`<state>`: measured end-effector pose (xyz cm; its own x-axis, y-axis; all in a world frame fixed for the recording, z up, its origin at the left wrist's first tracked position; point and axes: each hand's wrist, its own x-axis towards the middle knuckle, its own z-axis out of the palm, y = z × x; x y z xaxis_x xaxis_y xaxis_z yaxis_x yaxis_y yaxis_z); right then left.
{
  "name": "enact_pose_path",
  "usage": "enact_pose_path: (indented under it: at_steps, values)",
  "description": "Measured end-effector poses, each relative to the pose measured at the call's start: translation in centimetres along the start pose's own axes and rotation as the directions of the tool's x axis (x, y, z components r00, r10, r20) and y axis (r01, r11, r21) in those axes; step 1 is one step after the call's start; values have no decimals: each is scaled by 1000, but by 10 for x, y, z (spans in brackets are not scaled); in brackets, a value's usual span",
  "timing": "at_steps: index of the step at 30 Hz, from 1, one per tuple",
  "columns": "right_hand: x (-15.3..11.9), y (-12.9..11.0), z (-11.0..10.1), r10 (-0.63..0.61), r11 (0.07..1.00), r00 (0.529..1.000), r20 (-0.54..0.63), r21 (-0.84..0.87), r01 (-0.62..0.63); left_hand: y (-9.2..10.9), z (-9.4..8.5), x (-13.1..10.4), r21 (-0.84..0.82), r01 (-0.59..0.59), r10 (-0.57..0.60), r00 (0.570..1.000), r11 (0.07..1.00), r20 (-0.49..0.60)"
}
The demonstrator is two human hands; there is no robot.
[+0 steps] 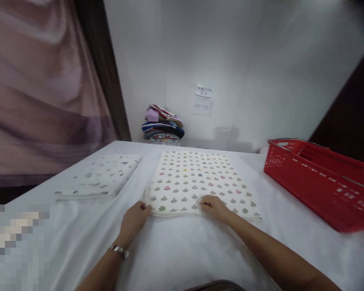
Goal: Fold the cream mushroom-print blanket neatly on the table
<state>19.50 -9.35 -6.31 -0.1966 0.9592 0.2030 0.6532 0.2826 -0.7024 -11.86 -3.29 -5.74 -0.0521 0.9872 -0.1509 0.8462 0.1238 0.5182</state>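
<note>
A folded cream cloth with grey mushroom-like prints and a few coloured ones lies flat in front of me. At its near left corner, my left hand is closed on the edge, thumb on top; a metal-banded watch circles that wrist. My right hand rests close to the middle of the near edge, its fingers curled and pinched against the cloth. Exactly how much fabric the right fingertips hold is hidden. Another folded white cloth with small dark prints lies to the left, apart from both hands.
A white sheet covers the table. A red plastic basket with metal handles stands on the right. Behind the table's far edge is a pile of folded clothes. Paper notes hang on the wall, and a pinkish curtain hangs left.
</note>
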Motion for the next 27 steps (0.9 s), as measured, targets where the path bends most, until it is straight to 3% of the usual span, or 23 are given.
enact_pose_path:
  at_steps: [3, 5, 9, 14, 17, 19, 22, 27]
  values:
    - [11, -6, 2, 115, 988, 993, 9, 102, -115, 0, 5, -4, -78, 6, -11, 997, 997, -71]
    - [25, -16, 11, 137, 978, 987, 81, 150, -148, 1, 7, -6, -125, -10, -5, 993, 992, -118]
    - [63, -48, 50, 134, 951, 968, 210, 246, -186, 3, 11, -8, -193, -64, 28, 983, 979, -180]
    - [112, -85, 101, 214, 937, 945, 246, 222, -270, 6, 11, -7, -220, -81, 39, 981, 972, -192]
    - [131, -95, 119, 315, 897, 883, 348, 195, -396, 7, 9, -7, -259, -85, 41, 984, 962, -171]
    - [138, -94, 126, 329, 898, 860, 391, 152, -413, 8, 8, -8, -342, -115, 69, 987, 933, -143]
    - [141, -90, 132, 330, 910, 863, 383, 115, -399, 10, 10, -6, -485, -132, 101, 991, 865, -89]
    - [139, -89, 133, 339, 902, 860, 381, 130, -412, 7, 15, 1, -641, -3, 72, 994, 768, 82]
